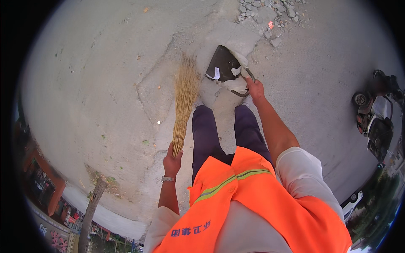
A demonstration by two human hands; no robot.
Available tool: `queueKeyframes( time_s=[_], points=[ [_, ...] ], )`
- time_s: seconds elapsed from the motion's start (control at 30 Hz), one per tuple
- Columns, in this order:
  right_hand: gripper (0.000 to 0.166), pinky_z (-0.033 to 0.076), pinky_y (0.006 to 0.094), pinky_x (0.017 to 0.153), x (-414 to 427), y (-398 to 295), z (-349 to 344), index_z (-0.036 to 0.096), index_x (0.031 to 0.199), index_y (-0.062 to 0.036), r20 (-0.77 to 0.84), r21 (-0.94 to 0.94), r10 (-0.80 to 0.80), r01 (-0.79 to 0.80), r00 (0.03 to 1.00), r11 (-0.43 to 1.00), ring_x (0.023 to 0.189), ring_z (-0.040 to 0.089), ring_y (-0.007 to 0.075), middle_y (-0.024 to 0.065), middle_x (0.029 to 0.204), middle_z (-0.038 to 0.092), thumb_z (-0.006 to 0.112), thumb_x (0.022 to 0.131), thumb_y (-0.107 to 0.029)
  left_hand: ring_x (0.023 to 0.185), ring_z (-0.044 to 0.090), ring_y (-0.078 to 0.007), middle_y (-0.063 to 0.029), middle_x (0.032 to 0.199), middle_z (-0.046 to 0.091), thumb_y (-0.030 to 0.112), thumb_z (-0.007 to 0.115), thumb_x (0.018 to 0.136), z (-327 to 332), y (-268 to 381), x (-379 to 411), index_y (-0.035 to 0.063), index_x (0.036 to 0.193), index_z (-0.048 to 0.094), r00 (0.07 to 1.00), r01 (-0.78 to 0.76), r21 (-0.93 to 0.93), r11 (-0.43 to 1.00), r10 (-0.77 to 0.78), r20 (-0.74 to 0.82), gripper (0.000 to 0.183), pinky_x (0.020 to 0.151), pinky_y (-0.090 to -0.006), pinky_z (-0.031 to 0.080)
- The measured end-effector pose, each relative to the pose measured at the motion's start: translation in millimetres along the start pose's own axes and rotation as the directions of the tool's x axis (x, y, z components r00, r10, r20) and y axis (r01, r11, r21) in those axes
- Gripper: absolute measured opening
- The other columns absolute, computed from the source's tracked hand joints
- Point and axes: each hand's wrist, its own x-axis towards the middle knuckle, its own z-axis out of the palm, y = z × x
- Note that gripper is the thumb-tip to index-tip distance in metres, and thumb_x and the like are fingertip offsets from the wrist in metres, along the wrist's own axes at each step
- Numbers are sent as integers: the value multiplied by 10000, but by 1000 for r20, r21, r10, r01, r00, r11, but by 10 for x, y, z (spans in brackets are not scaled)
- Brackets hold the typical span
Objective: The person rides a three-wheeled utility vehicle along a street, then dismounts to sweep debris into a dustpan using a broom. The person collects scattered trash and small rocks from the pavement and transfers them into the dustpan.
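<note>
My left hand (172, 160) is closed round the bound handle end of a straw broom (185, 90), whose bristles point away from me over the pavement. In my right hand (255, 89) is the curved dark handle (250, 74) of a black dustpan-like scoop (222, 64). Pale plastic sheeting (235, 84) hangs about the scoop's handle side, and a white scrap (215, 73) shows at its left edge. The scoop is in front of my feet, to the right of the bristles. Whether it touches the ground I cannot tell.
Broken stone rubble (278, 14) with a red scrap (270, 24) lies ahead on the cracked pavement. Parked motor scooters (378, 117) stand at the far right, with a white car (352, 204) farther back. A tree trunk (91, 208) rises at lower left, near shopfronts. Small leaves and a white bit (158, 122) dot the ground.
</note>
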Motion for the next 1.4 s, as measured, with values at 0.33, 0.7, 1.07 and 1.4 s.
queueKeyframes(
  time_s=[0.33, 0.7, 1.07, 1.4],
  points=[
    [388, 470, 362, 824, -8, 713, -1880, 625, 773, -68, -87, 408, 91, -48, 992, 912, 763, 618, 205, 91, 748, 673, 699, 969, -395, 1071, 774, -274, -192, 1276, 764, 211, 808, 966, -147, 951, -583, 53, 1593, 492, 994, -90, -84, 992, 95, 54, 719, 893, -396, 602],
    [329, 487, 368, 812, -149, 1207, -3853, 605, 822, -76, -278, 480, 101, 47, 955, 876, 757, 669, 227, 68, 745, 644, 709, 955, -358, 481, 559, -116, -21, 755, 605, 238, 747, 1004, 610, 3437, 282, 181, 1639, 440, 955, 81, -325, 942, 20, 295, 708, 397, -309, 462],
    [314, 487, 362, 682, -380, 1396, -5285, 579, 778, -100, -441, 681, 212, 171, 872, 712, 675, 572, 189, 22, 714, 548, 686, 995, -299, 510, 651, -237, -143, 818, 700, 218, 632, 1014, 2225, 5362, 1612, 85, 1542, 457, 985, -89, -156, 984, 110, 133, 572, 462, -394, 568],
    [356, 453, 357, 759, -175, 1717, -6550, 601, 762, -80, -483, 628, 229, 152, 845, 763, 711, 540, 179, 31, 741, 588, 727, 953, -352, 527, 658, -193, -121, 835, 717, 236, 655, 1027, 2748, 5701, 591, 101, 1660, 333, 890, -68, -39, 997, 78, 448, 723, 450, -359, 559]
  ],
)
